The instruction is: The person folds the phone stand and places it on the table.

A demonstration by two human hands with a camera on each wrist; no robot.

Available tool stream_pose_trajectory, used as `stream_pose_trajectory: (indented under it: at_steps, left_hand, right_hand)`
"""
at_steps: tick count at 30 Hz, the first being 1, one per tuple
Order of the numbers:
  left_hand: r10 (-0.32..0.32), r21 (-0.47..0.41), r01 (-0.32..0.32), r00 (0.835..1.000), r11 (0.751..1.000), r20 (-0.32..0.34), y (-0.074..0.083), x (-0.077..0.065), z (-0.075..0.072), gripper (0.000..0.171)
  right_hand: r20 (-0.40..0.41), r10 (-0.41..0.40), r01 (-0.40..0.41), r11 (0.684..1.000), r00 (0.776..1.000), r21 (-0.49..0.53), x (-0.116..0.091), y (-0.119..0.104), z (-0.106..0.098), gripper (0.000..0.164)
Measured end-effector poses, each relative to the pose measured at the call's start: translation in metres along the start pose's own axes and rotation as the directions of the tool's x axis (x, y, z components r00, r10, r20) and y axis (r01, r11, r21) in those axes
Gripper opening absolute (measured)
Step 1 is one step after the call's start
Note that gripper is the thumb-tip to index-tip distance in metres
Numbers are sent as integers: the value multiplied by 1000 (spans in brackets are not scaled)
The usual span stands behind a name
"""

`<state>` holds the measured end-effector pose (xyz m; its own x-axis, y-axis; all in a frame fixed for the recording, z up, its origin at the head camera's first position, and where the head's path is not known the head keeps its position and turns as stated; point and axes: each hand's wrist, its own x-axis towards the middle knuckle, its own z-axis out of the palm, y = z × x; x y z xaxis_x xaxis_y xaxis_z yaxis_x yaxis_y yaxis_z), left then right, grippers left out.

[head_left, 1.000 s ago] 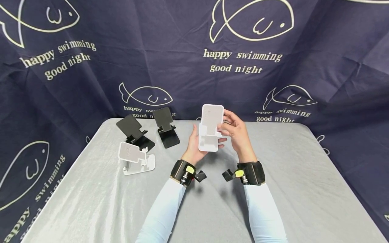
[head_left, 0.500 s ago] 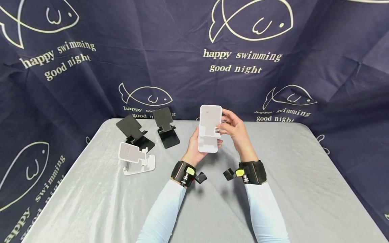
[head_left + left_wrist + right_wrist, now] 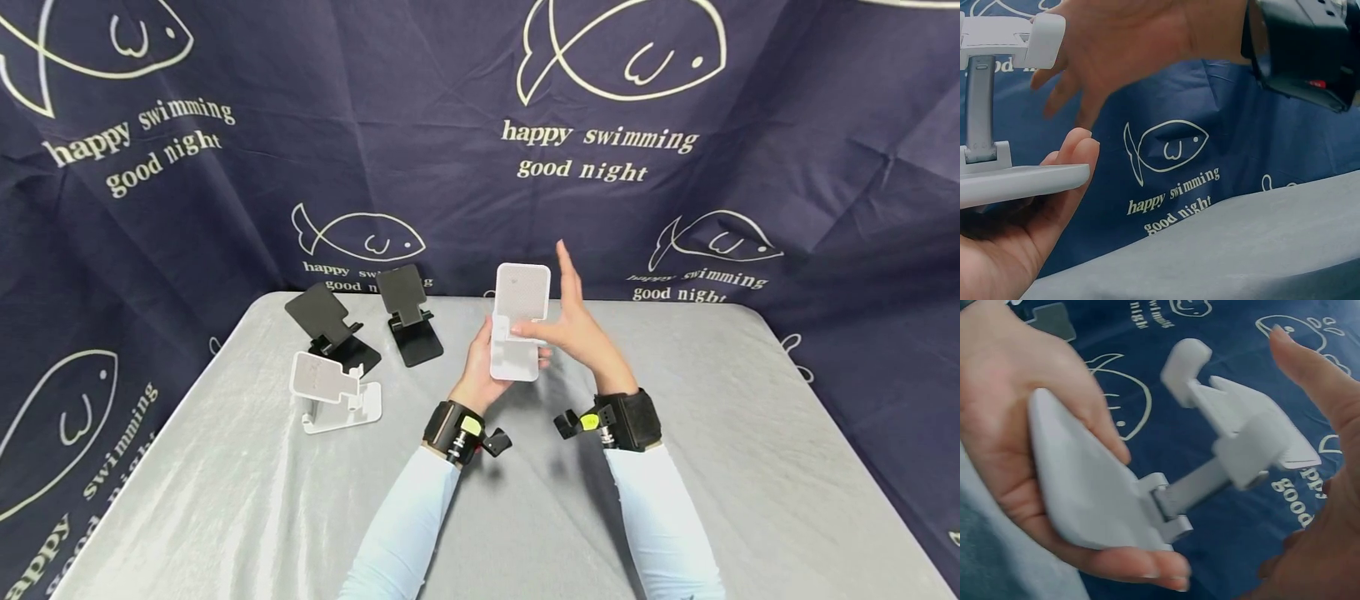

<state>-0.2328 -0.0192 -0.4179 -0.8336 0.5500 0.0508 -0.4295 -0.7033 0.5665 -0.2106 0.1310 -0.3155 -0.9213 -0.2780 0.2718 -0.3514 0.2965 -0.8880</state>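
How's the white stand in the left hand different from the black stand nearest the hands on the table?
Colour: the white stand is white all over except its grey stem, while the black stand looks dark throughout. Place: the left hand holds the white stand; the black stand rests on the table. Their overall shape looks similar.
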Motion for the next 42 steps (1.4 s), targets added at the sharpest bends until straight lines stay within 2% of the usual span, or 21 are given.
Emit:
stream_pose_trajectory:
  at_steps: [3,7,13,16,24,30,33,42]
  left_hand:
    - [2,-1,-2,1000,1000,3,-1,0,1,55]
    - [1,19,-1,1000,1000,3,-1,-1,1,54]
    - [-18,26,19,1000,999,-11,-2,-2,-2,53]
    - [-19,31,20,1000,999,-25,-3,-3,-4,54]
    - [8,31,-7,999,1000,-36,-5,-4,-2,55]
    - [-3,34,5,998,999,-59,-6,-6,2,54]
    - [1,41,1,998,999,-61,-6,-6,3,55]
    - [6,64,-5,1000,998,-29,-6,-9,2,55]
  right_hand:
    - [57,16,-19,999,998,45,-2,-2,5,118]
    - [83,16,-28,989,996,145,0,6,9,112]
    - [114,7,-32,975,993,218,9,39,14,77]
    - [102,5,-27,976,995,215,11,49,16,68]
    - [10,-6,4,987,1000,159,13,55,20,63]
    - [-96,60,-50,993,994,103,16,55,25,55]
    - [-134,68,-54,993,989,101,18,55,27,51]
    - [-241,9,-1,999,970,33,21,55,33,41]
